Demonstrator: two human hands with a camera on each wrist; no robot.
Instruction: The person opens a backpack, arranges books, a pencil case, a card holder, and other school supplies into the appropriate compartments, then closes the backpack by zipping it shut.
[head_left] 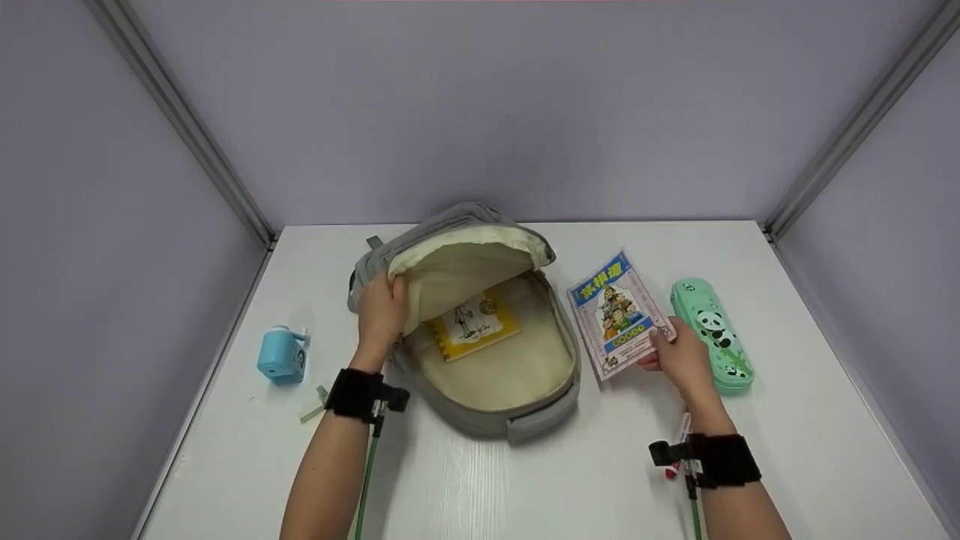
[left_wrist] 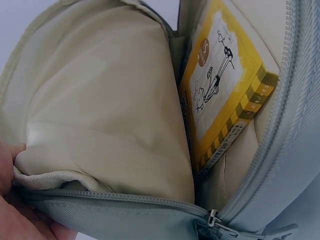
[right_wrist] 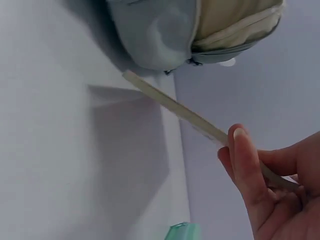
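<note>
A grey backpack (head_left: pixel 480 424) lies on the table with its front flap lifted and its cream lining showing. My left hand (head_left: pixel 380 311) grips the flap's edge at the left, fingers curled round the fabric beside the zipper (left_wrist: pixel 125 198). Inside the backpack lies a yellow book (left_wrist: pixel 220 75) with a line drawing on its cover, partly covered by the flap in the head view. To the right of the backpack, my right hand (head_left: pixel 681 356) pinches a thin comic book (head_left: pixel 619 315) at its lower right corner. The right wrist view shows the comic book edge-on, raised above the table with its shadow below.
A green panda pencil case (head_left: pixel 712 330) lies right of my right hand. At the left stands a blue pencil sharpener (head_left: pixel 283 355), with a small pale green item (head_left: pixel 312 412) near my left wrist. A red-tipped object (head_left: pixel 671 472) is partly hidden under my right wrist. Walls enclose the table.
</note>
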